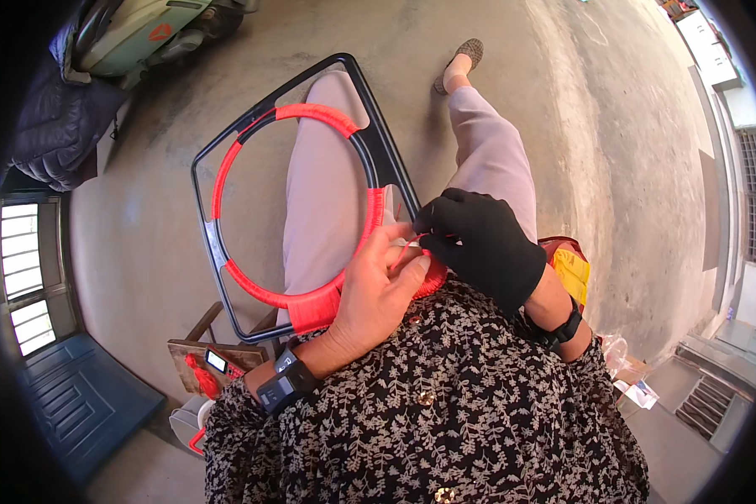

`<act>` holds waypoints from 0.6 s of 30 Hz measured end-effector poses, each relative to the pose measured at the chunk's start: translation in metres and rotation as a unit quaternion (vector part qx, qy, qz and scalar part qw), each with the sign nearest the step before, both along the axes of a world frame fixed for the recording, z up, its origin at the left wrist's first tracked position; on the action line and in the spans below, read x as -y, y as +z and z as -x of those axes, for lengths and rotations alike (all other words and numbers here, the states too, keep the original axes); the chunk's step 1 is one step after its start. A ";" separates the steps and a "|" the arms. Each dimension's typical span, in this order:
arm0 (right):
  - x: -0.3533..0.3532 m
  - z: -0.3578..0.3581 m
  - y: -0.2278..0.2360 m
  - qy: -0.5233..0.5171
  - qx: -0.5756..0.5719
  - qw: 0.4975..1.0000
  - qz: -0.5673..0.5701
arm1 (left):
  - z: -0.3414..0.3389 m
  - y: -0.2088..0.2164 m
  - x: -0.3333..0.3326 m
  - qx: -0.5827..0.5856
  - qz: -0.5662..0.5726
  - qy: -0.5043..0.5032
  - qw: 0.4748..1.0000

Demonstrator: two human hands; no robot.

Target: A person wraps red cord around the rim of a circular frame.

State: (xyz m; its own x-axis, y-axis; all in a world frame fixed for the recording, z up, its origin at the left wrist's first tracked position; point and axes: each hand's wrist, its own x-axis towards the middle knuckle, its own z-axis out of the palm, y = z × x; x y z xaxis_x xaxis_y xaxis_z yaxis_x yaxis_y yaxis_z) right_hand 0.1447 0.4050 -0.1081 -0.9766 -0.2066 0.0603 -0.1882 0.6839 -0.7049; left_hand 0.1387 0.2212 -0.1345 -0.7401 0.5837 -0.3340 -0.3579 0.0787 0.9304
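Observation:
A black frame (388,143) with rounded corners lies across my lap, tilted, with a large round opening inside it. Bright red cord (315,113) is wound closely round several stretches of the opening's rim; black rim shows between them. My left hand (376,286), bare, closes on the red-wrapped rim at its lower right, thumb and fingers near the cord. Beside it, my right hand (487,248) wears a black glove and pinches a thin red strand (407,245). The glove partly hides its fingertips. A thicker red bundle (433,279) sits just under both hands.
At lower left, a wooden stool (185,357) bears a phone (218,361) and loose red cord (202,378). A scooter (143,38) with a dark padded cover (59,134) stands far left. Something yellow (571,273) in a red bag is right of my lap.

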 end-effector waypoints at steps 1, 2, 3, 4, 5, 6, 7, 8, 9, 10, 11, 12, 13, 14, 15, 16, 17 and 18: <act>0.000 -0.001 -0.002 -0.001 0.001 1.000 0.000 | -0.001 0.000 0.000 0.001 0.000 -0.001 1.000; 0.001 -0.003 -0.004 -0.023 0.014 0.999 0.038 | -0.002 0.003 0.000 0.007 0.014 0.017 1.000; 0.001 -0.003 -0.005 -0.045 0.025 0.996 0.077 | -0.003 0.006 0.001 0.012 0.029 0.034 0.999; 0.002 -0.002 -0.004 -0.047 0.026 0.996 0.077 | -0.003 0.007 0.001 0.013 0.029 0.033 0.999; 0.002 -0.001 0.001 -0.055 0.013 0.994 0.091 | -0.003 0.007 0.002 0.001 0.038 0.030 0.999; 0.003 0.000 0.004 -0.062 -0.001 0.992 0.106 | -0.002 0.007 0.002 -0.012 0.048 0.029 0.998; 0.003 0.001 0.008 -0.061 0.000 0.992 0.106 | -0.002 0.007 0.003 -0.012 0.048 0.029 0.998; 0.004 0.001 0.011 -0.047 -0.018 0.993 0.102 | -0.001 0.007 0.003 -0.040 0.083 0.025 0.995; 0.004 0.001 0.014 -0.034 -0.036 0.994 0.098 | -0.001 0.007 0.003 -0.069 0.118 0.019 0.990; 0.003 0.001 0.014 -0.034 -0.036 0.994 0.097 | -0.001 0.008 0.002 -0.068 0.117 0.019 0.991; 0.002 0.002 0.014 -0.016 -0.017 0.995 0.102 | -0.002 0.008 0.002 -0.071 0.109 0.033 0.991; 0.001 0.002 0.013 0.001 0.001 0.994 0.108 | -0.003 0.008 0.001 -0.074 0.101 0.047 0.991; 0.001 0.003 0.012 0.001 0.001 0.994 0.109 | -0.003 0.005 0.000 -0.074 0.102 0.047 0.991; 0.002 0.004 0.010 0.009 0.007 0.995 0.100 | -0.004 0.000 0.000 -0.050 0.066 0.051 0.995; 0.002 0.004 0.008 0.016 0.014 0.996 0.090 | -0.004 -0.002 0.000 -0.025 0.028 0.053 0.998; 0.002 0.004 0.005 0.015 0.014 0.996 0.089 | -0.003 -0.002 -0.001 -0.025 0.028 0.052 0.998; 0.002 0.003 0.002 -0.006 0.022 0.995 0.094 | 0.000 -0.001 -0.002 0.023 -0.011 0.037 0.999; 0.002 0.003 -0.003 -0.024 0.029 0.994 0.099 | 0.002 0.000 -0.003 0.070 -0.049 0.023 0.996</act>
